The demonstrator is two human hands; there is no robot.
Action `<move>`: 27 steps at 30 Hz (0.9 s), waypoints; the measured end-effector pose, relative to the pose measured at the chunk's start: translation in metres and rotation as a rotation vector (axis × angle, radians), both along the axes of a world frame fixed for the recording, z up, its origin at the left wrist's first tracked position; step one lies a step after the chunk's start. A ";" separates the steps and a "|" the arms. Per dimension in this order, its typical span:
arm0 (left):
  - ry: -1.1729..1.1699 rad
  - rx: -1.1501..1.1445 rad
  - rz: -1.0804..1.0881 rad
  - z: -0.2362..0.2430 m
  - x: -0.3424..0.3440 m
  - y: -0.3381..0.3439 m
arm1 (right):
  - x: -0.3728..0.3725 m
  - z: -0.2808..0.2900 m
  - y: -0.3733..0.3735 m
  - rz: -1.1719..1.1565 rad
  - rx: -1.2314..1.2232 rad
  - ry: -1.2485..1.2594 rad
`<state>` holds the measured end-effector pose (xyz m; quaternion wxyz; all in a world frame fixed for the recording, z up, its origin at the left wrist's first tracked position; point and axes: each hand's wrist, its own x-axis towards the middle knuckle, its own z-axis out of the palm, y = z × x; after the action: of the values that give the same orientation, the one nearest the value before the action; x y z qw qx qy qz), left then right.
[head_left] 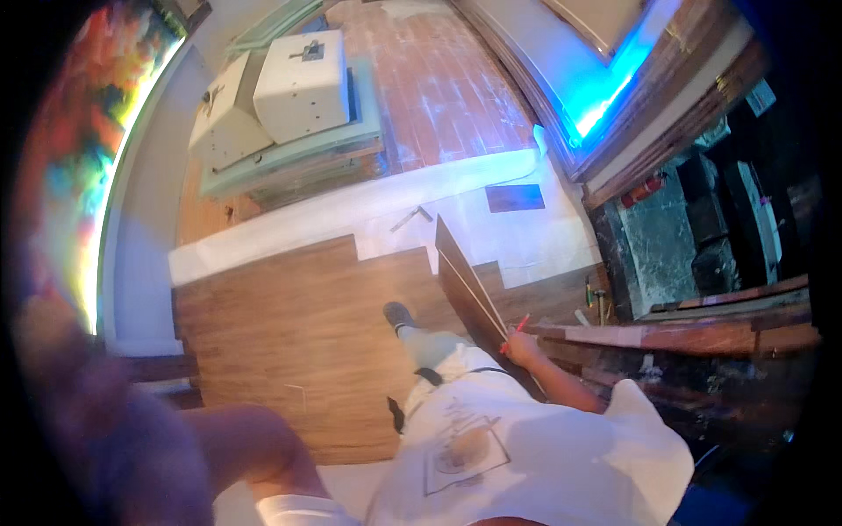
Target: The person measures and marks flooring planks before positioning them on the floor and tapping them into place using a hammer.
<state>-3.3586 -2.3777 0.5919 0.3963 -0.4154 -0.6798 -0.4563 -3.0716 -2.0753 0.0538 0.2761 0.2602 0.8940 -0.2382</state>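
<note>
While a dark floor plank (469, 294) stands tilted on its long edge over the laid wooden floor (289, 324), the right hand (524, 348) rests against its near end, fingers curled around a red pencil (516, 331). The left hand (61, 351) is a blur raised at the left edge; whether its fingers are open or closed I cannot tell. White underlay (526, 228) lies beyond the plank, with a small dark offcut (515, 197) on it. Two white boxes (281, 92) sit farther off.
</note>
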 end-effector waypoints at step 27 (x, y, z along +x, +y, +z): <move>0.059 0.010 -0.635 -0.029 -0.272 -0.103 | -0.108 0.024 -0.158 -0.279 0.153 -0.164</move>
<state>-3.6305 -2.4806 0.5625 0.2560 -0.6178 -0.5021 -0.5483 -3.1791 -2.2336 0.0778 0.2917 0.4207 0.8392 -0.1833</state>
